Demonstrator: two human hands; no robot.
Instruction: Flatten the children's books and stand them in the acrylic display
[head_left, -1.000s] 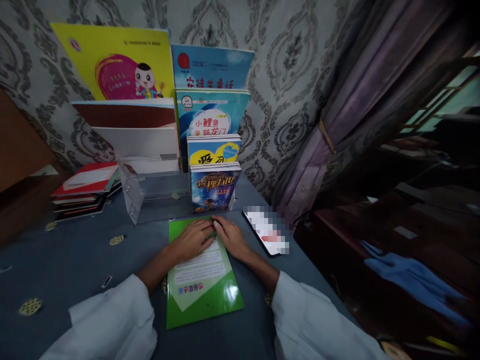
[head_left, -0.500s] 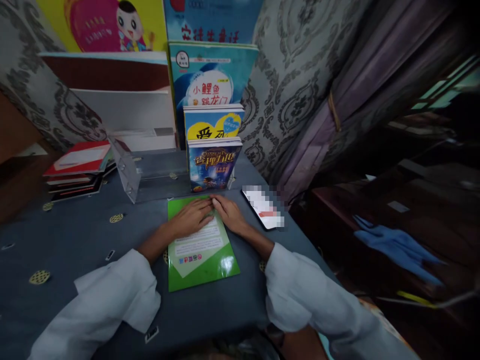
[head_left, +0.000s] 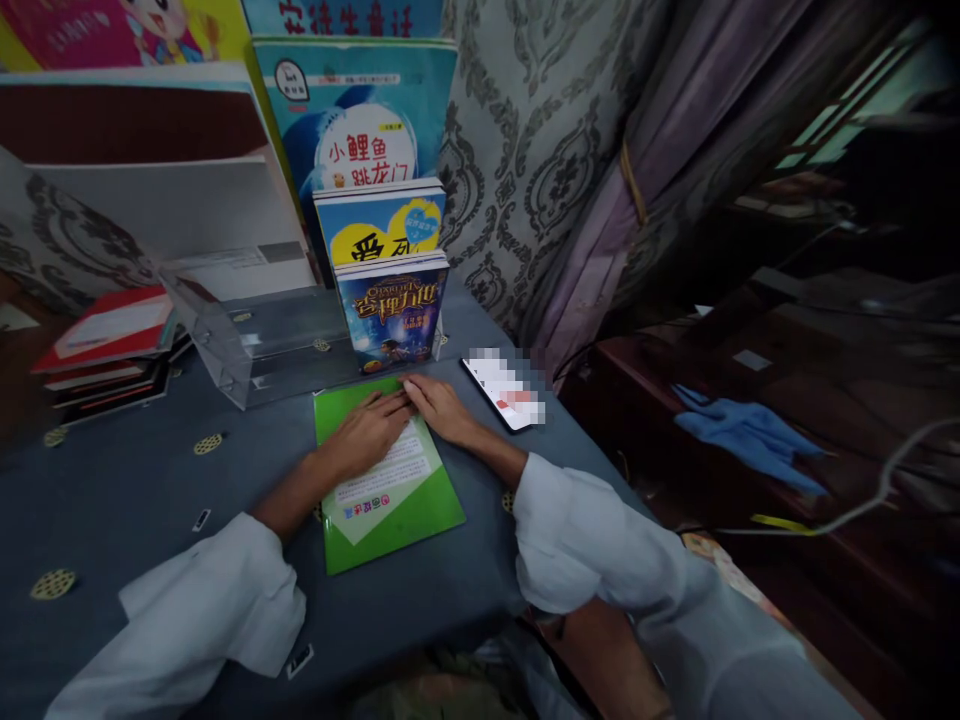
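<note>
From the head view I count two hands and one book under them. The green book (head_left: 420, 505) lies flat on the surface (head_left: 150, 490), toward its right side, with the far end just short of the clear stand (head_left: 247, 345). My left hand (head_left: 367, 432) rests palm down on the far half of the cover, grip open, fingers spread flat. The right hand (head_left: 442, 408) lies beside it at the book's far right corner, grip open too; the fingertips of both nearly meet.

One phone (head_left: 504, 392) lies face up just right of the right hand, near the surface's right edge. Its screen is blurred.

Four upright books (head_left: 391, 312) stand one behind another at the stand's right end, the dark blue one in front. On the stand's left side, larger covers lean toward the wall. At the far left edge sits one stack (head_left: 105, 345) of flat books with a red one on top, and I cannot count the rest. Off the surface to the right, one blue cloth (head_left: 742, 432) lies on dark wood.
</note>
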